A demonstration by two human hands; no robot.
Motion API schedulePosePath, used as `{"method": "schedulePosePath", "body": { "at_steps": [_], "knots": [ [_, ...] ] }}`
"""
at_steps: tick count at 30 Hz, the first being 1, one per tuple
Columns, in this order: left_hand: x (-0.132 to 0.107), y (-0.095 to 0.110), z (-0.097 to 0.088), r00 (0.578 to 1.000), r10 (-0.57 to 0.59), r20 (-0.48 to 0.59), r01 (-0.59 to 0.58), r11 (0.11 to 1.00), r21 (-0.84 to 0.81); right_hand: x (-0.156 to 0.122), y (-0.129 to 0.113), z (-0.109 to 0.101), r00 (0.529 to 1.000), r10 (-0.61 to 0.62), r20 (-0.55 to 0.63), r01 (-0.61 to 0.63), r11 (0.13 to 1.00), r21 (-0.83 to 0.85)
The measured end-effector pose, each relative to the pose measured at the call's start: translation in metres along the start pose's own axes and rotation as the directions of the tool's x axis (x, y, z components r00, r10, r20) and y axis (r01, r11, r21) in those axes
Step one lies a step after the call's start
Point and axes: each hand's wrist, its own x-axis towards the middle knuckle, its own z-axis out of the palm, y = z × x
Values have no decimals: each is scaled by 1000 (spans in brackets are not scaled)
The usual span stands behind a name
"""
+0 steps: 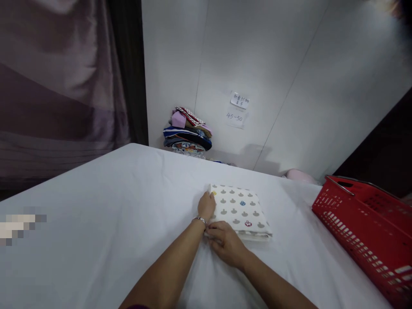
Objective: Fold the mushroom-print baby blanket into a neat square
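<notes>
A folded white cloth [238, 208] with grey, mushroom-like prints and a few coloured ones lies flat on the white-covered table [128, 214]. At its left edge is my left hand [207, 205], closed on the fabric, with the fingertips partly hidden and a bracelet on the wrist. My right hand [228, 243] has its fingers bent around the near left corner of the cloth, close to the left wrist. Folded layers show along the cloth's near edge.
A red plastic basket [360, 231] with a metal handle stands at the right. Beyond the table's far edge, a stack of folded fabrics [188, 133] rests against the white wall [267, 64], where paper notes [237, 112] hang. A draped curtain [61, 94] is at the left.
</notes>
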Motion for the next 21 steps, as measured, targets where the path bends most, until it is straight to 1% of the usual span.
{"method": "schedulePosePath", "body": {
  "at_steps": [2, 3, 5, 7, 9, 11, 13, 14, 15, 18, 20, 21],
  "knots": [
    [-3, 1, 1, 1000, 17, -18, -16, 999, 51, 2, 8, -15, 999, -1, -50, 4, 997, 76],
    [-4, 1, 0, 999, 29, -25, -27, 997, 75, 4, 15, -24, 995, 18, -96, -10, 997, 79],
    [-5, 2, 0, 998, 53, -32, -49, 991, 121, 8, 35, -44, 977, 76, -200, -73, 997, 20],
    [-5, 2, -1, 998, 58, -32, -52, 985, 164, 11, 58, -62, 956, 152, -251, -179, 980, -91],
    [-4, 1, -1, 998, 51, -32, -44, 978, 203, 8, 82, -74, 931, 288, -224, -338, 912, -232],
    [-3, 0, -1, 998, 49, -30, -41, 971, 236, 1, 101, -77, 870, 468, -154, -490, 796, -354],
    [-2, -2, -1, 999, 47, -22, -40, 964, 264, -8, 114, -73, 801, 592, -87, -566, 703, -431],
    [-1, -3, 0, 999, 45, -16, -38, 960, 276, -12, 118, -71, 781, 622, -61, -577, 680, -453],
    [-1, -4, -1, 999, 40, -11, -36, 957, 287, -15, 120, -68, 770, 636, -42, -578, 668, -469],
    [1, -3, -3, 999, 39, 6, -39, 947, 318, -16, 121, -67, 754, 657, 1, -577, 664, -476],
    [2, 2, -4, 999, 54, 0, -50, 940, 338, -11, 118, -71, 756, 655, 16, -573, 673, -468],
    [2, 6, -4, 997, 76, -14, -66, 935, 349, -6, 116, -74, 764, 645, 8, -567, 677, -469]
  ]
}}
